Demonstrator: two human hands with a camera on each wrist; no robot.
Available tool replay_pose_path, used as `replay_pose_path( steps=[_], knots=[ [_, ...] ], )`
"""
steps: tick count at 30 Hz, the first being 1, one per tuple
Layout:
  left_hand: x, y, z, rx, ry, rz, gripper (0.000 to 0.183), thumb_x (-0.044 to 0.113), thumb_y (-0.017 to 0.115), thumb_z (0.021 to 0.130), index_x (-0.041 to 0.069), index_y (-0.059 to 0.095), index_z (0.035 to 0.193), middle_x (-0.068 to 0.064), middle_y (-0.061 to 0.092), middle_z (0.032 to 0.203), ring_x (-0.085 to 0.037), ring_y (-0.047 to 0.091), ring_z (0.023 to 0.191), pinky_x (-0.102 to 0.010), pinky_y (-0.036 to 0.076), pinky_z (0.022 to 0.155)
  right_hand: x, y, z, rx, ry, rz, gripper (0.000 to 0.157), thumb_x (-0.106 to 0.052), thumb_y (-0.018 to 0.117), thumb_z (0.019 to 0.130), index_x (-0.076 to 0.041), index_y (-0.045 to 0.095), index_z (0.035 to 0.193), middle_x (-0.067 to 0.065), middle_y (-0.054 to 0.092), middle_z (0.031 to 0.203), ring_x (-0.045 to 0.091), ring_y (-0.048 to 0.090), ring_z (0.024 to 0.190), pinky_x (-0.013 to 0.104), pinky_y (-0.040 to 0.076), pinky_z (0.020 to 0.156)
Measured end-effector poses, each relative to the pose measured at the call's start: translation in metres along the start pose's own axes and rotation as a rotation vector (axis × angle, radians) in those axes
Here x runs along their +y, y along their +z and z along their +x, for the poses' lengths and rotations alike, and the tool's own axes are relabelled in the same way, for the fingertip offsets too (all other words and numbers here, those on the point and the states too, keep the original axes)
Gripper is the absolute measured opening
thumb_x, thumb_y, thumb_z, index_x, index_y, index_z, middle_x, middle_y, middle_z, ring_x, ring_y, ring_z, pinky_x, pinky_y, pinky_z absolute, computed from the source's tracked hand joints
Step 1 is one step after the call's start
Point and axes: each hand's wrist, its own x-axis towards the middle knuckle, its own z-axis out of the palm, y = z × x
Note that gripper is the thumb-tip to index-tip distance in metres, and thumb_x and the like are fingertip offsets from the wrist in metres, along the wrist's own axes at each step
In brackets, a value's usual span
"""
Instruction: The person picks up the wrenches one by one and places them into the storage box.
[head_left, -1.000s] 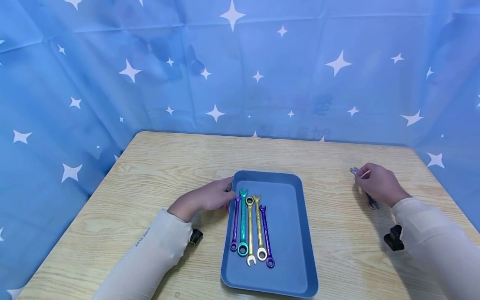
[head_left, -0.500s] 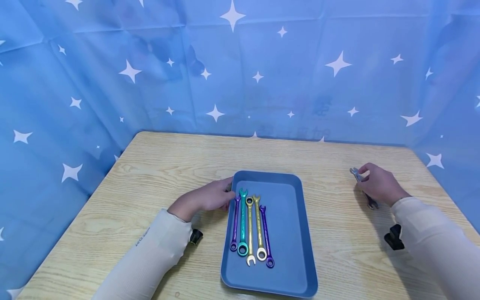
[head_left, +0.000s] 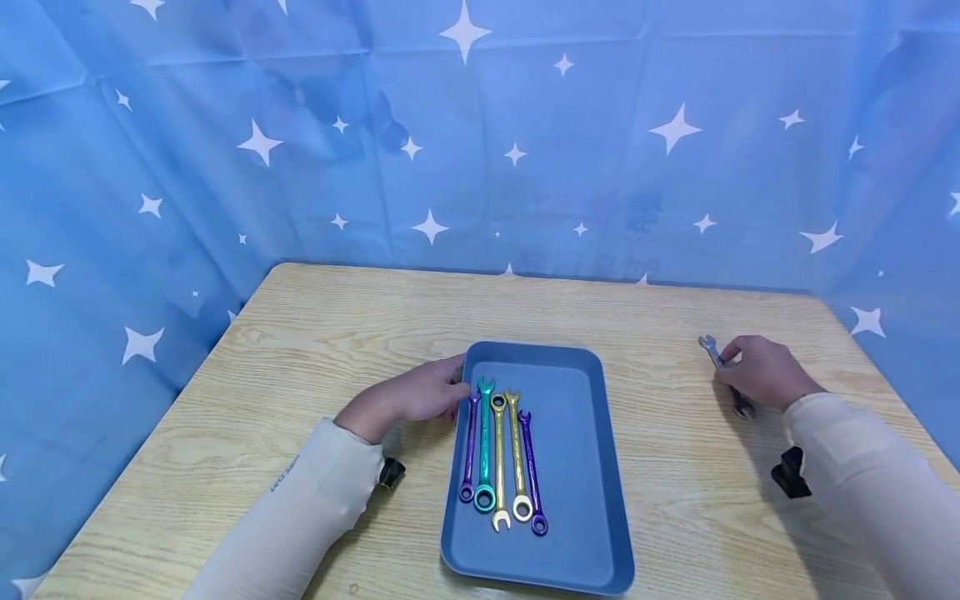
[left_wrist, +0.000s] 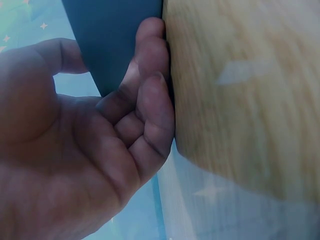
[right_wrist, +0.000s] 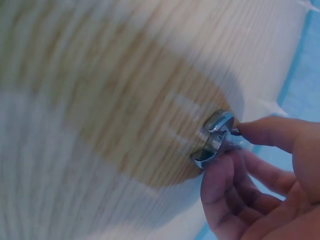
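Observation:
My left hand (head_left: 416, 392) grips the left rim of a blue-grey tray (head_left: 581, 492). In the left wrist view, the thumb lies on one side of the tray wall (left_wrist: 112, 40) and curled fingers on the other. Inside the tray, several coloured combination wrenches lie side by side: purple (head_left: 470, 450), green (head_left: 486, 442), gold (head_left: 500, 458) and a second purple one (head_left: 533, 475). Far to the right, my right hand (head_left: 765, 371) pinches a silver open-end wrench (head_left: 708, 345) at its middle, close over the table. Its open jaw (right_wrist: 212, 142) faces the right wrist camera.
The wooden table (head_left: 360, 308) extends around the tray, with its back edge against a blue star-patterned curtain (head_left: 585, 167). Black wrist mounts sit under both sleeves, one near the tray's left side (head_left: 392, 473) and one at the right (head_left: 790, 472).
My right hand has shifted slightly down along the silver wrench, so more of its far end shows. The left hand and the tray stay where they were.

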Motion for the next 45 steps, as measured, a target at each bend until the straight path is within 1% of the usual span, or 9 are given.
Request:
replay_pose_path(
  steps=[5, 9, 13, 17, 23, 28, 39, 41, 45],
  knots=[
    [0.0008, 0.0003, -0.0006, 0.001, -0.001, -0.004, 0.056, 0.026, 0.043, 0.104, 0.026, 0.028, 0.159, -0.008, 0.064, 0.074, -0.02, 0.058, 0.062, -0.035, 0.048, 0.062, -0.001, -0.0027, 0.0005, -0.055, 0.025, 0.003, 0.042, -0.015, 0.061, 0.09, 0.017, 0.054, 0.117, 0.019, 0.066, 0.082, 0.02, 0.059, 0.062, 0.037, 0.047, 0.062],
    [0.0013, 0.0001, -0.0007, -0.001, 0.008, -0.009, 0.054, 0.026, 0.042, 0.104, 0.025, 0.031, 0.157, -0.008, 0.064, 0.075, -0.02, 0.058, 0.063, -0.035, 0.048, 0.062, 0.0008, -0.0021, 0.0005, -0.073, 0.025, -0.005, 0.045, -0.018, 0.064, 0.087, 0.016, 0.053, 0.114, 0.018, 0.065, 0.082, 0.02, 0.059, 0.063, 0.037, 0.047, 0.062],
    [0.0017, -0.0004, -0.0016, -0.005, 0.011, -0.012, 0.054, 0.025, 0.042, 0.105, 0.025, 0.031, 0.157, -0.008, 0.064, 0.075, -0.02, 0.058, 0.063, -0.035, 0.048, 0.063, 0.0013, -0.0003, -0.0001, -0.077, 0.012, -0.014, 0.037, -0.019, 0.066, 0.085, 0.013, 0.057, 0.103, 0.017, 0.064, 0.082, 0.02, 0.058, 0.063, 0.034, 0.046, 0.06],
    [0.002, -0.0005, -0.0018, -0.006, 0.008, -0.014, 0.054, 0.025, 0.042, 0.105, 0.024, 0.031, 0.157, -0.007, 0.063, 0.073, -0.02, 0.057, 0.061, -0.034, 0.048, 0.062, 0.0017, 0.0021, 0.0003, -0.085, 0.011, -0.024, 0.026, -0.019, 0.067, 0.083, 0.005, 0.06, 0.089, 0.01, 0.063, 0.072, 0.018, 0.056, 0.06, 0.032, 0.043, 0.056],
    [0.0015, -0.0001, -0.0017, -0.005, 0.007, -0.011, 0.054, 0.025, 0.042, 0.105, 0.025, 0.031, 0.157, -0.008, 0.062, 0.07, -0.02, 0.057, 0.06, -0.034, 0.047, 0.06, 0.0031, 0.0048, 0.0009, -0.104, 0.024, -0.023, 0.021, -0.021, 0.067, 0.082, -0.003, 0.057, 0.077, 0.003, 0.057, 0.063, 0.016, 0.052, 0.055, 0.031, 0.039, 0.054],
    [0.0011, -0.0001, -0.0015, -0.003, 0.008, -0.012, 0.053, 0.025, 0.043, 0.105, 0.025, 0.033, 0.156, -0.009, 0.063, 0.071, -0.021, 0.058, 0.062, -0.034, 0.047, 0.06, 0.0035, 0.0042, 0.001, -0.117, 0.027, -0.006, 0.022, -0.023, 0.065, 0.083, -0.006, 0.054, 0.074, 0.0, 0.052, 0.06, 0.015, 0.051, 0.054, 0.031, 0.04, 0.054],
    [-0.0003, -0.0002, -0.0008, -0.008, 0.013, -0.007, 0.057, 0.026, 0.043, 0.105, 0.029, 0.026, 0.159, -0.008, 0.064, 0.073, -0.02, 0.059, 0.063, -0.035, 0.048, 0.06, 0.0028, 0.0038, -0.0007, -0.088, -0.006, -0.031, 0.025, -0.022, 0.061, 0.086, -0.011, 0.05, 0.067, -0.004, 0.043, 0.056, 0.014, 0.043, 0.052, 0.03, 0.035, 0.053],
    [-0.0003, -0.0003, -0.0009, -0.007, 0.01, -0.004, 0.057, 0.026, 0.043, 0.105, 0.029, 0.026, 0.159, -0.008, 0.064, 0.073, -0.02, 0.059, 0.063, -0.034, 0.048, 0.06, 0.0025, 0.004, -0.0004, -0.081, -0.009, -0.04, 0.025, -0.022, 0.06, 0.087, -0.01, 0.051, 0.067, -0.003, 0.044, 0.057, 0.014, 0.043, 0.053, 0.03, 0.035, 0.053],
    [0.0, -0.0003, -0.0012, -0.006, 0.007, 0.01, 0.058, 0.027, 0.042, 0.105, 0.029, 0.024, 0.16, -0.007, 0.064, 0.073, -0.02, 0.058, 0.063, -0.035, 0.048, 0.06, 0.0025, 0.0038, -0.001, -0.079, -0.004, -0.041, 0.023, -0.022, 0.06, 0.089, -0.002, 0.057, 0.077, 0.002, 0.053, 0.064, 0.016, 0.048, 0.056, 0.031, 0.038, 0.053]
  ],
)
